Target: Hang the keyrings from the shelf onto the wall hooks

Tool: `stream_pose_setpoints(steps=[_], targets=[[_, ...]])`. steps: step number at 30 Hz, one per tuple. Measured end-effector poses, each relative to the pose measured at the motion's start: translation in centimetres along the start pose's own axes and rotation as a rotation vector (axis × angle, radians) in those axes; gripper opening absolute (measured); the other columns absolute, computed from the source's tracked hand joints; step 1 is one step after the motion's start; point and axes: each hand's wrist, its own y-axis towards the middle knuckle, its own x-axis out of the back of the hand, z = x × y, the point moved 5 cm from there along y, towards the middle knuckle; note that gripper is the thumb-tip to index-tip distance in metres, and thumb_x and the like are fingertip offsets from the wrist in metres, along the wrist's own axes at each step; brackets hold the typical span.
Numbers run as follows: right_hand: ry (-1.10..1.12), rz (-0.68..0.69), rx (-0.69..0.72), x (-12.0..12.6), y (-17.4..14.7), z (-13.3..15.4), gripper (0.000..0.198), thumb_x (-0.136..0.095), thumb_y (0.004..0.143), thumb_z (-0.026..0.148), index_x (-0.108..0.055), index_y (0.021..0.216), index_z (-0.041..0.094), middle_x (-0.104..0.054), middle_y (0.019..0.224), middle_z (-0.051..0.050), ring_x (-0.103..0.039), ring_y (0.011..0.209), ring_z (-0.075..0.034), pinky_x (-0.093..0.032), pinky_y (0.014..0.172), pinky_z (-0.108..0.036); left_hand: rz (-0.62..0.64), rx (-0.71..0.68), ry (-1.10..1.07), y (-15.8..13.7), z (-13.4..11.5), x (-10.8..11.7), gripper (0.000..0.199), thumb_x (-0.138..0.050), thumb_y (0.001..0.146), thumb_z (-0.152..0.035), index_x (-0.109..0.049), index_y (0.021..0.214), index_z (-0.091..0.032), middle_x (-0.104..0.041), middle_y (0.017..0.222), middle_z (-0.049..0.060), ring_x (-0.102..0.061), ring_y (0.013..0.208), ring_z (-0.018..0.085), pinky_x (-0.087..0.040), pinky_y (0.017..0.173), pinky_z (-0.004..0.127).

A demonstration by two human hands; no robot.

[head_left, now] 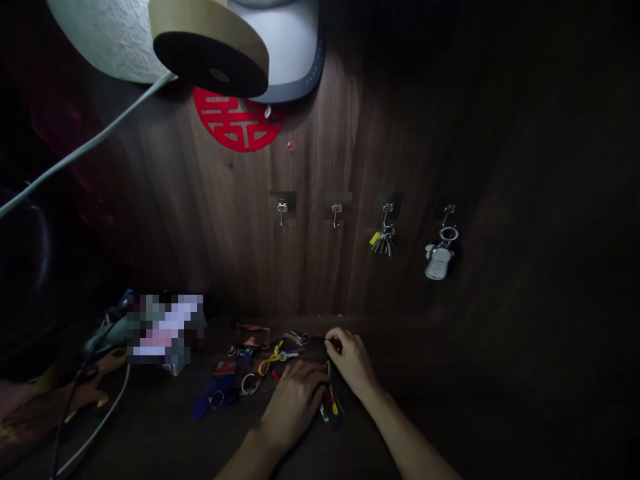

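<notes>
My left hand (296,403) is low over the dark wooden surface, its fingers curled together at a bunch of thin multicoloured cords (334,400) in yellow, green and red. Beyond it, my right hand (354,363) has thumb and forefinger pinched at the upper end of the bunch; what they grip is too dark to make out. Left of my hands lie a yellow cord loop (270,362), a silver key (289,355), a metal split ring (250,384), blue key fobs (206,403) and a reddish strap (256,335).
Silver hooks line the wooden back panel; one bears a key bunch (384,241), another a white bear-like keychain (438,261). A lamp head (210,50) with a white cable, caps and a red paper-cut (245,127) are above. A blurred-out box (167,333) and cables sit left.
</notes>
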Motion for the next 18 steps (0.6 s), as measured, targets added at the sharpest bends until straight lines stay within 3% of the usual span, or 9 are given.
stream_pose_setpoints(steps=[5,11,14,18], targets=[[0.248,-0.15,0.035,1.3,-0.3,0.1,0.015,-0.042,0.088,0.03,-0.056,0.088,0.023,-0.066,0.079,-0.003,-0.063,0.064,-0.016,-0.048,0.064,-0.027,-0.079,0.023,-0.052,0.0,0.2,0.8,0.024,-0.045,0.087,-0.015,-0.064,0.098,-0.025,-0.067,0.098,0.003,-0.059,0.095,0.021,-0.044,0.086,0.036],[0.34,-0.31,0.144,2.3,-1.0,1.5,0.018,-0.047,0.089,0.034,-0.059,0.098,0.023,-0.068,0.09,-0.005,-0.067,0.079,-0.018,-0.054,0.072,-0.029,-0.269,0.165,-0.183,0.0,1.6,1.8,0.021,-0.044,0.089,-0.021,-0.059,0.104,-0.023,-0.066,0.1,0.006,-0.06,0.096,0.021,-0.046,0.086,0.037],[0.356,-0.319,0.244,2.0,-1.5,2.7,0.019,-0.05,0.089,0.031,-0.058,0.103,0.024,-0.069,0.091,-0.004,-0.067,0.08,-0.016,-0.056,0.073,-0.028,-0.334,0.143,-0.219,0.0,1.8,2.0,0.023,-0.046,0.09,-0.025,-0.057,0.11,-0.024,-0.065,0.104,0.006,-0.059,0.099,0.021,-0.047,0.087,0.038],[0.352,-0.238,0.351,1.1,-1.9,4.0,0.021,-0.052,0.088,0.028,-0.056,0.109,0.025,-0.07,0.092,-0.003,-0.068,0.082,-0.016,-0.056,0.075,-0.026,-0.36,0.123,-0.233,0.1,2.1,1.9,0.015,-0.049,0.088,-0.026,-0.062,0.095,-0.023,-0.067,0.094,0.004,-0.061,0.09,0.021,-0.048,0.083,0.036]])
